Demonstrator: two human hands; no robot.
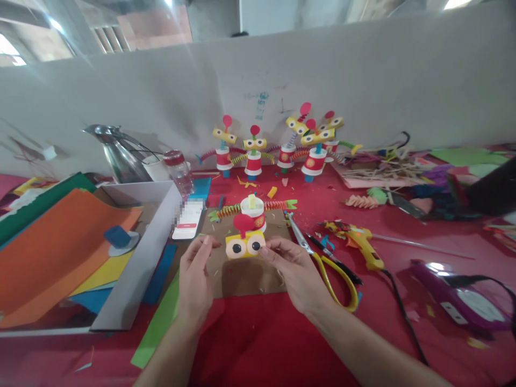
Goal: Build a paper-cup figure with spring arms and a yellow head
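My right hand (293,269) pinches the right end of a yellow paper head (245,245) with two big round eyes and a red paper disc (244,223) standing on top. To its left, my left hand (197,271) has thumb and fingertips brought together, apart from the head; whether they hold anything small I cannot make out. Just behind the head, a red and white paper cup body (258,221) with springy folded-paper arms sits on a brown cardboard sheet (234,282). A small yellow-green strip (252,201) rises from the cup's top.
Scissors (328,269), a pen (336,260) and a yellow hot glue gun (358,242) lie to the right. On the left are a white box (133,258) of coloured paper and a phone (188,220). Several finished paper-cup figures (253,158) stand at the back.
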